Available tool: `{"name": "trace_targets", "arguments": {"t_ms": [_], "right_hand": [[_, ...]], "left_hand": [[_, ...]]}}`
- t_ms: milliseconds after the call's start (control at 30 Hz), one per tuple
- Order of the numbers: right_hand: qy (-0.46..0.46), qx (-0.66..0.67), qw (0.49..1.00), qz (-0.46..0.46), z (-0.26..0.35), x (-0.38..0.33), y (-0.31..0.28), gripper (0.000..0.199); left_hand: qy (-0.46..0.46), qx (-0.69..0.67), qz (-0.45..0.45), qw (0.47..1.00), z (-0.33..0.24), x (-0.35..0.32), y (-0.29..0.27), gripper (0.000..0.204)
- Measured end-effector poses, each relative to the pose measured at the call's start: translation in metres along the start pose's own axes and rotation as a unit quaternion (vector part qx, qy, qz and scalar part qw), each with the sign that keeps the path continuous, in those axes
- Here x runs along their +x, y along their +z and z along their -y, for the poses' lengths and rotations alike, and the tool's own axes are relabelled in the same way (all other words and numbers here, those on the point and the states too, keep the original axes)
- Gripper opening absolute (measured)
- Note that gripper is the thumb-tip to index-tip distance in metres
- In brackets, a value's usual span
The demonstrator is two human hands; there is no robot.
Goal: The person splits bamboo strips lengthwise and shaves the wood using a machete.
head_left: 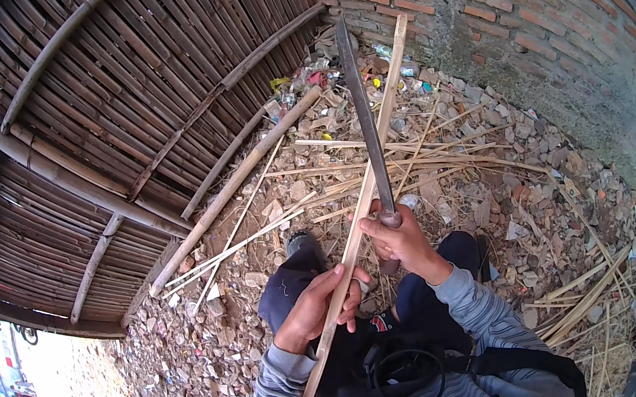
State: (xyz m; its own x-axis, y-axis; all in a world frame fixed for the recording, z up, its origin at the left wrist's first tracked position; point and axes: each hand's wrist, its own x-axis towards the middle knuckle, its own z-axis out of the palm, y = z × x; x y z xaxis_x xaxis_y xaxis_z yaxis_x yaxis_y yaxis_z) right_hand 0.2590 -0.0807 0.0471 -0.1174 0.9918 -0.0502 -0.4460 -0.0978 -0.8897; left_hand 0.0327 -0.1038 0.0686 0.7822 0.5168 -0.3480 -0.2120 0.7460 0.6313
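A long, pale bamboo strip (364, 200) runs slantwise from near my lap up toward the brick wall. Around its lower part my left hand (318, 306) is closed, thumb on top and fingers beneath. My right hand (403, 242) grips the handle of a machete (365, 111), whose long dark blade points away from me. The blade crosses over the strip beyond my right hand. Some of my right fingers reach behind the strip, and whether they press on it I cannot tell.
Several split bamboo strips (410, 159) lie on the stony ground ahead, with another bundle (588, 299) at the right. A bamboo-slat wall (116, 89) stands at the left, a brick wall (544, 12) at the right. A bamboo pole (243, 185) lies along the slats. Litter (389, 67) fills the far corner.
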Motion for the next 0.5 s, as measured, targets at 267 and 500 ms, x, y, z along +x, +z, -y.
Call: {"name": "trace_targets", "arguments": {"t_ms": [267,500], "right_hand": [[-0.025,0.017,0.999,-0.04,0.013,0.011,-0.02,0.021],[-0.071,0.028,0.993,-0.091,0.035,0.021,-0.037,0.019]], "left_hand": [[0.028,0.121,-0.057,0.991,0.012,-0.047,-0.006,0.055],[-0.021,0.212,-0.053,0.975,0.012,-0.103,-0.009,0.051]]}}
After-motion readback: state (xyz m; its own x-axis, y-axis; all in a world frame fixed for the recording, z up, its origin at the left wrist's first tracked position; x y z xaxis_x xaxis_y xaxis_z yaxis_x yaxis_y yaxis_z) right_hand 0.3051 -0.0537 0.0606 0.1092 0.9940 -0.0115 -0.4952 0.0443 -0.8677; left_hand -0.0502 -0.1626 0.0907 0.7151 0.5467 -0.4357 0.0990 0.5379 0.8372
